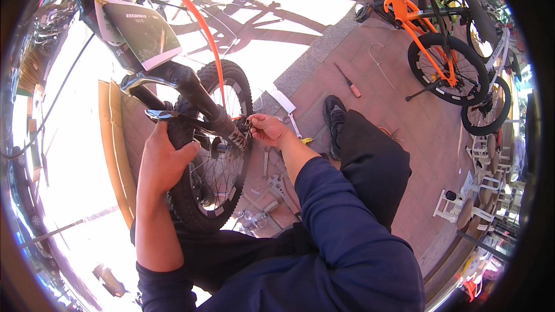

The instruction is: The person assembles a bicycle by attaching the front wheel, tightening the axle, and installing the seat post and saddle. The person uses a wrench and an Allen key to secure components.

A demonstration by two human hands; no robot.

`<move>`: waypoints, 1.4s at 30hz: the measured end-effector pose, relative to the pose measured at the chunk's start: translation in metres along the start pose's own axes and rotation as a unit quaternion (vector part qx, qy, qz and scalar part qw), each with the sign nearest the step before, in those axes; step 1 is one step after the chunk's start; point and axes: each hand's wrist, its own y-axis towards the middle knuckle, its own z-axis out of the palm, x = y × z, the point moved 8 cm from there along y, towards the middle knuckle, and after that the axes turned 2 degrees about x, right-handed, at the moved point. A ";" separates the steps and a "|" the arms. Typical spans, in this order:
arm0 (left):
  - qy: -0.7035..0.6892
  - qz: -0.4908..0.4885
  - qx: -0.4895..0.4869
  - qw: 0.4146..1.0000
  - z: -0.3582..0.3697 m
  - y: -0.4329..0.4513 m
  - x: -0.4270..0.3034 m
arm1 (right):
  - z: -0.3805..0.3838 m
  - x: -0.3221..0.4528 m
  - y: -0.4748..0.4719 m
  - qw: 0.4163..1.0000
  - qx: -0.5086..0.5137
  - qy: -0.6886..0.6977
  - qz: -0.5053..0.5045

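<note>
My left hand [167,160] grips the knobby tyre [180,132] of a bicycle's front wheel, its thumb on the near side. Beside it runs the dark suspension fork [201,95] with a shiny brace. My right hand [269,130] reaches to the fork's lower end. Its thumb and fingertips pinch a small part at what looks like the disc brake caliper [245,125]; the fingers hide most of it. An orange cable housing [207,30] curves down to this spot. A printed booklet [143,30] hangs from the frame by a yellow tie.
On the brick paving lie a screwdriver [353,88], a combination spanner [266,162], a flat multi-hole wrench [282,190] and a clear plastic bag [252,220]. Cardboard [116,138] stands left of the wheel. An orange bicycle [405,17] is at upper right, with white stools [448,206] below.
</note>
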 end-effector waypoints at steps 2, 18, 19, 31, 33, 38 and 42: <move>0.006 -0.009 0.002 1.000 0.000 0.000 -0.001 | 0.001 0.000 -0.002 1.000 -0.007 0.001 0.005; 0.024 -0.033 0.018 0.999 -0.002 -0.001 -0.003 | 0.016 -0.018 -0.009 0.993 0.019 0.073 0.095; 0.027 -0.026 0.011 0.999 -0.003 -0.002 -0.003 | 0.015 -0.021 -0.009 0.992 0.014 0.072 0.101; -0.026 -0.004 0.004 1.000 0.002 0.001 0.004 | 0.011 -0.022 -0.003 0.982 -0.065 0.173 -0.034; -0.069 -0.006 0.009 0.998 0.005 0.001 0.007 | -0.007 -0.023 0.000 0.972 -0.133 0.187 -0.054; -0.394 -0.079 0.112 0.909 0.020 0.003 0.031 | -0.027 -0.005 -0.024 0.955 -0.286 0.066 -0.033; -0.438 -0.038 0.116 0.891 0.032 0.008 0.032 | -0.015 0.037 -0.047 0.936 -0.323 -0.131 -0.040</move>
